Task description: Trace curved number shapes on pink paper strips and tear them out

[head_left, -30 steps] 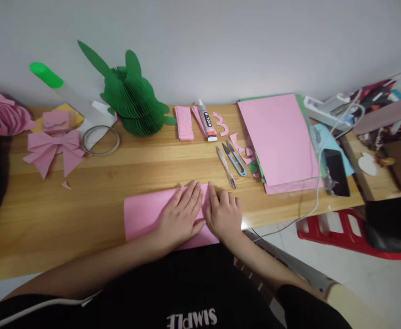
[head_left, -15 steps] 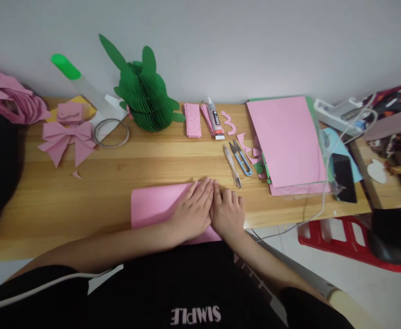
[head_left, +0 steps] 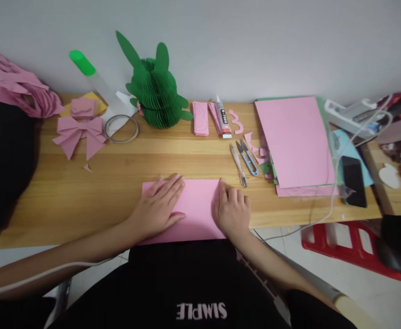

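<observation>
A folded pink sheet of paper (head_left: 198, 208) lies at the table's front edge, close against my body. My left hand (head_left: 155, 208) rests flat on its left part, fingers stretched towards the upper edge and thumb pointing right. At the right end, my right hand (head_left: 234, 210) is closed on the sheet's edge. Its index finger reaches the upper corner while the other fingers curl; the thumb is mostly hidden. Beyond that hand lie a clear pen (head_left: 239, 164) and blue-handled thread snips (head_left: 249, 157).
A green honeycomb paper figure (head_left: 159, 96), a tape roll (head_left: 121, 129) and a pink paper bow (head_left: 80, 132) stand along the back left. Behind the pen are a glue tube (head_left: 224, 119) and pink cutouts (head_left: 200, 119). Stacked pink sheets (head_left: 298, 141), a cable and a phone (head_left: 354, 180) lie right.
My left hand has slid left across the pink sheet, away from my right hand. The sheet's raised left end now lies flatter under it. My right hand stays at the right end.
</observation>
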### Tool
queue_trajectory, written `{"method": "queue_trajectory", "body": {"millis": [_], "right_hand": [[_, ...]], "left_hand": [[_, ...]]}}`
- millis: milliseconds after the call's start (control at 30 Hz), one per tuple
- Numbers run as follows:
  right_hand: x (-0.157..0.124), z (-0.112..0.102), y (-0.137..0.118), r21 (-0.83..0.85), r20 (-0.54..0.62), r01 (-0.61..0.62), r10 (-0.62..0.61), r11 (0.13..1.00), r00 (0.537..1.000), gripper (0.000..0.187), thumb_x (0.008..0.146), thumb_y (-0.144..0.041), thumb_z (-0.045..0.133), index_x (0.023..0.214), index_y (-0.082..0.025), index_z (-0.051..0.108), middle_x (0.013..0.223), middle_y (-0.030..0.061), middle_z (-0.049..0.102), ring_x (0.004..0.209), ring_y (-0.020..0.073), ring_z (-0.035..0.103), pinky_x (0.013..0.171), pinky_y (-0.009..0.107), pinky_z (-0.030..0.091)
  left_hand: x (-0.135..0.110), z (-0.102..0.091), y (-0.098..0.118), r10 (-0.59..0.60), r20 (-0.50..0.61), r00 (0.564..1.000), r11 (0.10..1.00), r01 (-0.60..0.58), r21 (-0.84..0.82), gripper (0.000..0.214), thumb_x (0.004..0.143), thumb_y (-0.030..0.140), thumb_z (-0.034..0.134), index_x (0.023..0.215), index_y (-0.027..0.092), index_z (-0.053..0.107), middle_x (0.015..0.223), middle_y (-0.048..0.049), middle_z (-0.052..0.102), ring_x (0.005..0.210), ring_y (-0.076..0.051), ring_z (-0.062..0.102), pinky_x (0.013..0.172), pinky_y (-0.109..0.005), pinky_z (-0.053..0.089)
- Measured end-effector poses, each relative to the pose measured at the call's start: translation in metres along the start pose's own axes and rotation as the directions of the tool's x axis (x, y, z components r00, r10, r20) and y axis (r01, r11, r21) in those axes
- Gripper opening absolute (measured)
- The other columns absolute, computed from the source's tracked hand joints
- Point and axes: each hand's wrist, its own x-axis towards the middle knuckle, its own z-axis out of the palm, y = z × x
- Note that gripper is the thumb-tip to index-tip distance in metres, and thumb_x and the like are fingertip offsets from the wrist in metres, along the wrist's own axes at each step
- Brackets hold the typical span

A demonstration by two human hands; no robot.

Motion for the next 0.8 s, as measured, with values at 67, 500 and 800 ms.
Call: {"method": "queue_trajectory", "body": {"millis": [67,500,800], "right_hand": [[0.000,0.000,0.000,-0.007,0.020,-0.006,0.006,1.000,1.000,0.043,0.093,-0.023,0.045,0.129,-0.007,0.060,0.083,0.0110,0.062,0.076,0.0230,0.045,0.065,0.036,0.026],[0.004,-0.003,0.000,0.016,0.115,-0.036,0.034,0.999,0.993,0.045,0.094,-0.024,0.041,0.133,-0.007,0.057,0.086,0.0134,0.061,0.078,0.0244,0.046,0.065,0.036,0.026],[0.013,-0.015,0.001,-0.045,0.244,0.015,-0.004,0.999,0.970,0.047,0.096,-0.022,0.035,0.133,-0.001,0.054,0.092,0.0195,0.063,0.084,0.0287,0.052,0.067,0.038,0.029]], "left_hand": [[-0.011,-0.003,-0.010,-0.009,0.014,1.000,1.000,0.008,0.003,0.067,0.103,0.053,0.026,0.147,0.005,0.042,0.151,-0.0194,0.047,0.146,-0.029,0.036,0.124,-0.046,0.012],[-0.057,-0.010,-0.061,-0.056,0.112,0.992,0.998,0.055,0.012,0.081,0.100,0.063,0.009,0.150,0.006,0.039,0.155,-0.0167,0.041,0.150,-0.028,0.027,0.123,-0.047,0.011],[-0.054,-0.010,-0.058,-0.120,0.173,0.978,0.988,0.134,-0.072,0.071,0.101,0.058,0.023,0.154,0.011,0.031,0.163,-0.0111,0.028,0.154,-0.027,0.012,0.124,-0.044,0.008]]}}
